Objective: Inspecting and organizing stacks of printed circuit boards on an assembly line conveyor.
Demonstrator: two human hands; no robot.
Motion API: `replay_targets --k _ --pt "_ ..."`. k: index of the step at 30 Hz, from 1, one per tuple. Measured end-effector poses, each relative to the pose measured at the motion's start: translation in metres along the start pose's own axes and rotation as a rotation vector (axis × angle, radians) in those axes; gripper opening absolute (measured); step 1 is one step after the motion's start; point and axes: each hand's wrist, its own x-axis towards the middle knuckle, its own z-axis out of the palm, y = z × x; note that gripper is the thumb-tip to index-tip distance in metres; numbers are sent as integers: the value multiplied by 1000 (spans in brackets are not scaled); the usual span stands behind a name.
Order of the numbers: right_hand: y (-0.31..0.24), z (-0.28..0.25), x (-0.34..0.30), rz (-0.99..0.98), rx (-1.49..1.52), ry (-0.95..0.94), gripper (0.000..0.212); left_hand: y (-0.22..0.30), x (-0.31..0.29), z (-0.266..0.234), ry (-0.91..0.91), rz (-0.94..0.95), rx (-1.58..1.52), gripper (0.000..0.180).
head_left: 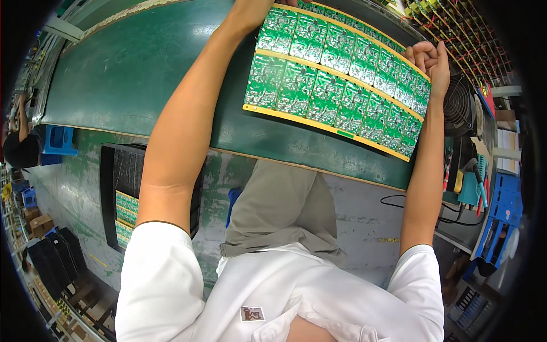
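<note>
A large panel of green circuit boards (342, 80) with yellow edge strips is held up, slightly tilted, over the green worktable, its solder side facing me. At its far left corner, my left hand (256, 10) grips the edge; the top of the picture cuts off much of that hand. My right hand (431, 64) has its fingers curled at the panel's right edge, closed on it. The panel bows a little along its length.
The green table (131, 74) spans left to middle. A black fan (459, 105) and hand tools (472, 185) sit at right, near racked boards (467, 34). A black crate (122, 171) with more boards stands low left. Blue stools (58, 140) and a person (21, 145) are farther left.
</note>
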Motion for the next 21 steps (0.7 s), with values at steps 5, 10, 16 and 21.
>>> replay_targets --k 5,10,16,21 --pt "0 7 1 2 -9 8 56 -38 26 -16 -91 -3 -13 62" --pt "-3 5 -4 3 -55 59 56 -18 13 -3 -128 381 316 61" --pt "-3 8 -2 9 -71 82 55 -12 8 -4 -36 -72 -3 59" --pt "-3 3 -2 9 -76 84 55 -14 10 0 66 -100 -70 57"
